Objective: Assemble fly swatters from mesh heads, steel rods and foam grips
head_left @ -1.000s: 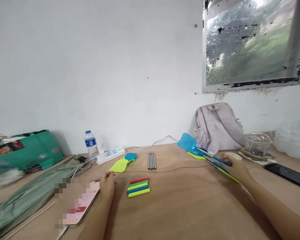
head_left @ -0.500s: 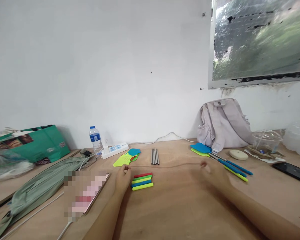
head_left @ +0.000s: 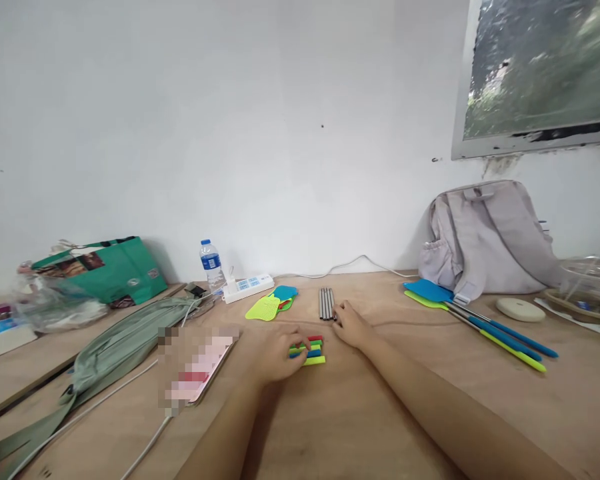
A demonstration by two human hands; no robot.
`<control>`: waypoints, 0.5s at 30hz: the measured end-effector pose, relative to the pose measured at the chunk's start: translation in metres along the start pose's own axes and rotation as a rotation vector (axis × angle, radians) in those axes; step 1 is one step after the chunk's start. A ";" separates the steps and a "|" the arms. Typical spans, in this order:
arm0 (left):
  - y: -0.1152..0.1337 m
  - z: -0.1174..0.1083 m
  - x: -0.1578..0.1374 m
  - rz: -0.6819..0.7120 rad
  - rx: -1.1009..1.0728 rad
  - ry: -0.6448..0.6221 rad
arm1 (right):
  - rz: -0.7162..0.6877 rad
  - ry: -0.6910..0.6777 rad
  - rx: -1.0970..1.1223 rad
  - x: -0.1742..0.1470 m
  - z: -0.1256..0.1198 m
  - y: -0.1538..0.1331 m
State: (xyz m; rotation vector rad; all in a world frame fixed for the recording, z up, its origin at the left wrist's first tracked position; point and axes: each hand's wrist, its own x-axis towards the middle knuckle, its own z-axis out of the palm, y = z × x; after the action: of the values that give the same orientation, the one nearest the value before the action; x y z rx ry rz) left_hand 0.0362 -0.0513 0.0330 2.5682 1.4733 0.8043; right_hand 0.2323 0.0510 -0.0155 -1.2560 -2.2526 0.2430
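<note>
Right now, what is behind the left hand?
Coloured tubes: red, green, yellow and blue show past the left hand. It covers part of them; whether it touches any cannot be told.

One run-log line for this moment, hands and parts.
left hand: at loose swatter handles; right hand: at metal tubes; both grips unclear; swatter heads: near power strip; assembled fly swatters: by backpack

Near the frame's centre bottom, the left hand (head_left: 279, 353) reaches over coloured sticks (head_left: 316, 361), its fingers partly hiding them. The right hand (head_left: 353, 325) is at the lower end of grey rods (head_left: 325, 304). Flat mesh paddles (head_left: 263, 308) lie left of centre; swatters (head_left: 505, 337) lie lower right, below a backpack (head_left: 495, 240). A phone (head_left: 219, 365) lies lower left.
</note>
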 end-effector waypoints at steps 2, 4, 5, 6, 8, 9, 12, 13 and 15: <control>0.004 0.000 -0.001 0.032 0.001 -0.071 | -0.008 -0.018 -0.012 0.004 0.001 0.002; 0.006 0.000 -0.002 0.058 -0.007 -0.140 | -0.028 -0.040 -0.018 0.004 -0.001 0.004; 0.007 0.001 -0.002 0.067 -0.010 -0.165 | -0.036 -0.049 -0.020 0.004 -0.002 0.004; 0.008 0.001 -0.002 0.071 -0.010 -0.183 | -0.039 -0.056 -0.020 0.003 -0.003 0.005; 0.009 0.000 -0.002 0.073 -0.007 -0.202 | -0.027 -0.056 -0.016 0.003 -0.004 0.007; 0.011 -0.001 -0.002 0.072 -0.009 -0.204 | -0.010 -0.050 -0.013 0.003 -0.004 0.008; 0.017 -0.003 -0.001 0.076 -0.039 -0.211 | 0.076 -0.017 0.009 0.004 -0.004 0.014; 0.019 -0.004 0.000 0.085 -0.050 -0.217 | 0.108 -0.003 0.022 0.004 -0.005 0.017; 0.023 -0.005 0.001 0.103 -0.054 -0.230 | 0.160 0.026 0.065 0.003 -0.008 0.026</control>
State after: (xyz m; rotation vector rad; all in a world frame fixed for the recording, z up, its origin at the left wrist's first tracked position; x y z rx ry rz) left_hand 0.0525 -0.0642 0.0445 2.6103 1.2468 0.5281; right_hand 0.2540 0.0665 -0.0184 -1.3979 -2.1072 0.3548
